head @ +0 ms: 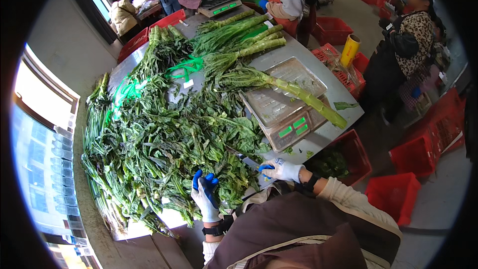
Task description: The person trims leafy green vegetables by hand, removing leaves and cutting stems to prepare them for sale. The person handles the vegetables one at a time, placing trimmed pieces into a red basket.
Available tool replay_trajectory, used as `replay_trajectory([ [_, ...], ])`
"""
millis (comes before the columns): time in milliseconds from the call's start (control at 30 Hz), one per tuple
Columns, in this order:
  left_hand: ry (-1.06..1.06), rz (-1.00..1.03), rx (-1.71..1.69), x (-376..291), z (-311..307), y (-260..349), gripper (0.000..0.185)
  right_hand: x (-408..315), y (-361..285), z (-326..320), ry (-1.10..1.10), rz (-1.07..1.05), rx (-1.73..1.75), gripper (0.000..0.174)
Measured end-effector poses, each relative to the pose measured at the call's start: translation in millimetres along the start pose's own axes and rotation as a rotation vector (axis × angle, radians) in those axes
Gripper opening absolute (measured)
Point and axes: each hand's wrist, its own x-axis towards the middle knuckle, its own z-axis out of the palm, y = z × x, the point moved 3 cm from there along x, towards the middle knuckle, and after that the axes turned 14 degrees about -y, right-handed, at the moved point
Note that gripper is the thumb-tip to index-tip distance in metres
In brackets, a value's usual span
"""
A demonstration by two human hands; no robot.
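Observation:
My right hand [282,170], in a white glove with blue coating, grips a knife [246,160] whose blade points left over the leaves. Gloved the same way, my left hand [205,194] is raised at the table's near edge with its fingers partly curled and nothing seen in it. A wide heap of loose green leaves [179,138] spreads in front of both hands. One long stem of celtuce [306,95] with a leafy top lies across the metal pan of a digital scale [274,130]. More celtuce stems [261,46] lie beyond it, near green ribbon ties [186,65].
Red crates [395,194] stand on the floor to the right, one holding leaves [330,162]. A second scale [220,6] is at the table's far end, by a co-worker. Another person [407,41] stands at right. A yellow roll [350,50] rests on a crate.

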Motion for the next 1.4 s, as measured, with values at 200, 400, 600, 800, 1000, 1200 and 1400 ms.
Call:
replay_trajectory([
  [200, 0.024, -0.027, 0.018, -2.5, 0.1, -5.7, 0.034, 2.9, -12.9, -19.2, 0.038, 0.043, -0.182, 0.038],
  [400, 0.039, -0.024, 0.010, -3.1, 1.8, -6.5, 0.035, 1.2, -27.2, -37.0, 0.003, 0.133, -0.164, 0.046],
  [600, 0.062, -0.040, 0.045, -3.3, 5.2, -8.4, 0.034, 0.3, -27.8, -37.1, 0.087, 0.040, -0.348, 0.044],
  [800, 0.028, -0.072, 0.081, 0.4, 11.4, -9.3, 0.033, 1.2, -6.7, -29.2, 0.110, -0.020, -0.377, 0.045],
  [1000, -0.036, -0.063, 0.070, 6.9, 21.6, -11.7, 0.032, -11.0, -14.9, -38.4, 0.094, 0.041, -0.354, 0.047],
  [1200, -0.059, -0.049, 0.040, 2.6, 25.9, -7.6, 0.031, -34.4, -56.2, -137.1, 0.448, 0.145, -0.379, 0.050],
  [1400, -0.001, -0.025, 0.016, -8.3, 29.0, -5.2, 0.032, -0.6, -69.7, -261.6, 0.582, 0.331, -0.774, 0.079],
])
